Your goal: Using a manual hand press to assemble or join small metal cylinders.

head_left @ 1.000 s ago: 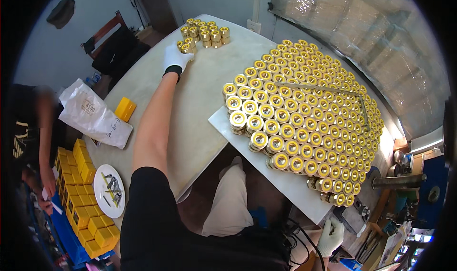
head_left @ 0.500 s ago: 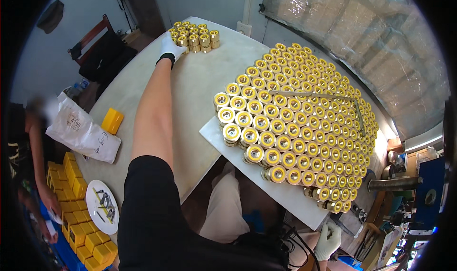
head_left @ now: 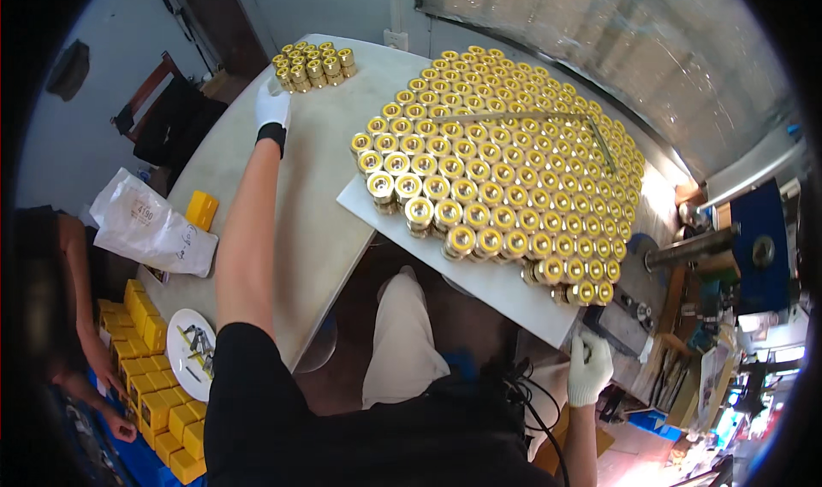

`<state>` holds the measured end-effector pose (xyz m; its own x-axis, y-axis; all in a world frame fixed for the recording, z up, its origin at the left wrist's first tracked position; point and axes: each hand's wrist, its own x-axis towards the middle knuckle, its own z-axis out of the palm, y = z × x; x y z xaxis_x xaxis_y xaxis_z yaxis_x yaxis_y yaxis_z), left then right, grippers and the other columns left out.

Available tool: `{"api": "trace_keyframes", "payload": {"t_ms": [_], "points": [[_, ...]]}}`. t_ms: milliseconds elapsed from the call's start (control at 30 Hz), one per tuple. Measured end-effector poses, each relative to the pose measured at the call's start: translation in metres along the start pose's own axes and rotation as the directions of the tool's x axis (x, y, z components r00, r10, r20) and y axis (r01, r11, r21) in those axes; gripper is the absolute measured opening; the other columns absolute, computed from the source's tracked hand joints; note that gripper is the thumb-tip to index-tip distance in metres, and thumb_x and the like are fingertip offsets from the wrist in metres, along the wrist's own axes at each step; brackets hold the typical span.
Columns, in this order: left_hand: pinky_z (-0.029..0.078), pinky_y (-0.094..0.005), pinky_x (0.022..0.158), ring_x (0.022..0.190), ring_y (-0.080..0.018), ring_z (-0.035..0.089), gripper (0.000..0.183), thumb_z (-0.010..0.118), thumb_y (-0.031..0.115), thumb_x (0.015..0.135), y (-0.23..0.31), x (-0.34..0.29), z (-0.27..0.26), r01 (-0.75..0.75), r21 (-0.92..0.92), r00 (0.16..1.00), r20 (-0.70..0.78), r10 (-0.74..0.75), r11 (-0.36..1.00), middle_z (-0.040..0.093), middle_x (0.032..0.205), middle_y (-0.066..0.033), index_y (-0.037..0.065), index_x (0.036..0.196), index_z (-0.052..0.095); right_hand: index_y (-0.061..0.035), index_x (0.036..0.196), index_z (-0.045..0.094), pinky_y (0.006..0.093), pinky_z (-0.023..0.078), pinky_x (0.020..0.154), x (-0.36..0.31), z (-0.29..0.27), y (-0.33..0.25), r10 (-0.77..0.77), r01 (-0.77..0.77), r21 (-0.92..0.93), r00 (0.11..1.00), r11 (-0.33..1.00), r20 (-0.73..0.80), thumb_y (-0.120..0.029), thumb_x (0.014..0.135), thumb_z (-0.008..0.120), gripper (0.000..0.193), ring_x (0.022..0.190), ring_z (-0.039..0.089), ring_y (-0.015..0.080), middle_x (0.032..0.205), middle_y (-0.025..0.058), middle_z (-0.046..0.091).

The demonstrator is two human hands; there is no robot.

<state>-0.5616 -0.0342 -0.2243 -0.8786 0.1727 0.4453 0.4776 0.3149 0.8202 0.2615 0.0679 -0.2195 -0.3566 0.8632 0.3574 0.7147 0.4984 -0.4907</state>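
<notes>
My left hand (head_left: 273, 109), in a white glove, reaches to the near left corner of a small block of stacked brass-coloured ring fittings (head_left: 315, 66) at the table's far end. Its fingers look stretched out against or just beside the stack; the tips are partly hard to make out. My right hand (head_left: 591, 369), also gloved, hovers by the right corner of a white board (head_left: 514, 303) with its fingers curled in; what is inside the curl is hidden. On that board stands a large array of the same fittings (head_left: 488, 175), with yellow rings on top.
A metal strip (head_left: 505, 115) lies across the large array. Left on the table (head_left: 300, 196) are a white bag (head_left: 150, 230), a yellow box (head_left: 202, 210) and a white plate (head_left: 184, 367) of small metal parts. Several yellow boxes (head_left: 158, 401) stand near a co-worker's hand (head_left: 120, 425).
My left hand has drawn back slightly from around the small stack toward its near left corner. The view has shifted, and my right hand shows higher, with more forearm visible.
</notes>
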Motion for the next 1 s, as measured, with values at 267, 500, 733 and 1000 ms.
{"api": "trace_keyframes", "payload": {"t_ms": [267,500,733,1000], "points": [[0.057,-0.0376,0.095,0.105,-0.0292,0.072,0.016,0.080,0.009,0.089,0.227,-0.271,-0.063,-0.668,-0.130,0.710,0.181,0.680,0.732,0.074,0.109,-0.0102,0.007,0.104,0.074,-0.0083,0.095,0.077,0.0397,0.051,0.064,0.001,0.000,0.006,-0.052,0.055,0.083,0.998,0.995,-0.045,-0.015,0.091,0.080,0.009,0.067,0.062,0.0274,0.078,0.0095,0.065],[0.057,-0.0395,0.096,0.116,-0.0273,0.068,0.019,0.088,0.015,0.081,0.230,-0.352,-0.056,-0.636,0.159,0.752,0.349,0.559,0.756,0.075,0.119,-0.0073,0.008,0.094,0.075,-0.0083,0.097,0.078,0.0417,0.051,0.065,-0.003,-0.003,0.011,-0.043,0.047,0.101,0.998,0.994,-0.040,-0.020,0.092,0.080,0.013,0.068,0.064,0.0300,0.078,0.0112,0.065],[0.057,-0.0380,0.095,0.115,-0.0275,0.070,0.027,0.088,0.016,0.084,0.213,-0.377,-0.065,-0.410,0.063,0.888,0.256,0.382,0.910,0.072,0.125,-0.0107,0.006,0.105,0.074,-0.0090,0.096,0.077,0.0411,0.052,0.066,-0.004,-0.006,0.010,-0.049,0.056,0.131,0.997,0.990,-0.058,-0.019,0.092,0.080,0.011,0.068,0.064,0.0304,0.079,0.0110,0.067],[0.066,-0.0405,0.094,0.115,-0.0278,0.072,0.043,0.073,0.005,0.100,0.156,-0.408,-0.080,0.417,-0.524,0.869,0.469,-0.158,0.742,0.068,0.131,-0.0172,-0.005,0.140,0.062,-0.0106,0.095,0.077,0.0407,0.053,0.067,-0.003,-0.013,0.009,-0.034,0.040,0.136,0.998,0.990,-0.046,-0.020,0.094,0.077,0.009,0.070,0.066,0.0299,0.081,0.0103,0.068]]}}
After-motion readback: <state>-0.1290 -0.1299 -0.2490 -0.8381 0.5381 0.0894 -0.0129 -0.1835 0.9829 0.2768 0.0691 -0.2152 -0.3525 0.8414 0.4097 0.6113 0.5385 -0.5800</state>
